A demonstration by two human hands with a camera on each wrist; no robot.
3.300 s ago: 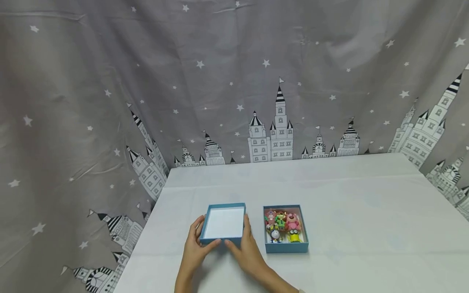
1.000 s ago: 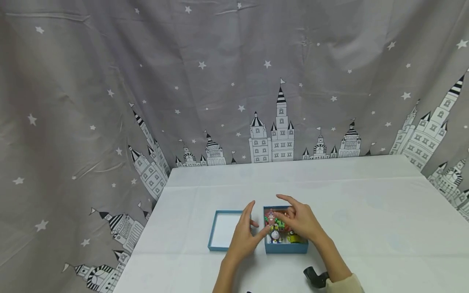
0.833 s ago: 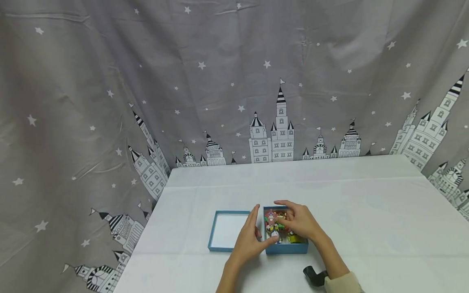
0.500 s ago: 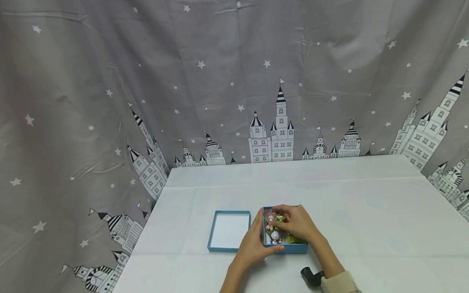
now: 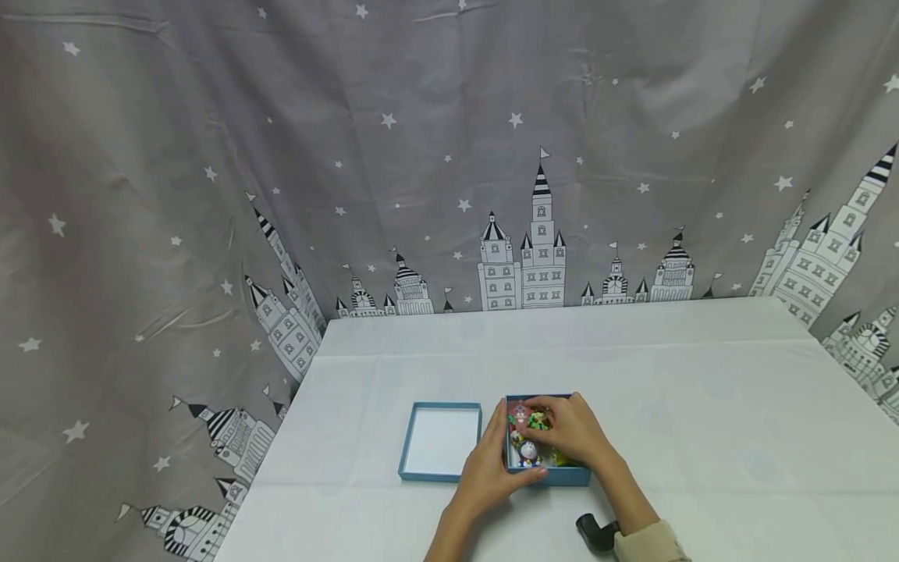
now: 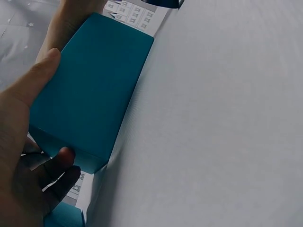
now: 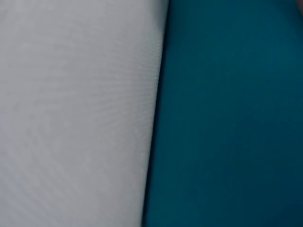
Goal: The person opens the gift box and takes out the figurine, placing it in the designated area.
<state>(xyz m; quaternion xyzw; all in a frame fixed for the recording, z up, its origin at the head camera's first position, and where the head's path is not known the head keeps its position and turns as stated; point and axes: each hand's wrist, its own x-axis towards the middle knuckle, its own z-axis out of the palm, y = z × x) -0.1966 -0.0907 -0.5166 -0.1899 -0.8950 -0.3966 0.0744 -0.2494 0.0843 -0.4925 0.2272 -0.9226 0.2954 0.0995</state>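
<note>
A blue open-topped box (image 5: 551,477) holds several small toy figurines. In the head view my left hand (image 5: 485,468) holds its near left corner. The left wrist view shows my thumb on the box's blue front (image 6: 94,90) and my fingers bent at its side wall. My right hand (image 5: 572,429) reaches over the right side into the box, thumb and forefinger curled around a green figurine (image 5: 538,420), beside a pink figurine (image 5: 520,415). Whether they pinch either is too small to tell. A blue-and-white figurine (image 5: 528,453) lies nearer. The right hand hides the rest.
Left of the box lies its blue lid (image 5: 430,476), white inside facing up, on the white-covered table (image 5: 702,437). A black wrist camera (image 5: 597,533) sits at my right wrist. A grey curtain with castles and stars (image 5: 421,156) hangs behind and at the left.
Earlier both hands held the lid; it now lies on the table. My left hand has moved right onto the box, and my right hand has gone down into it. Little differs over the last half second.
</note>
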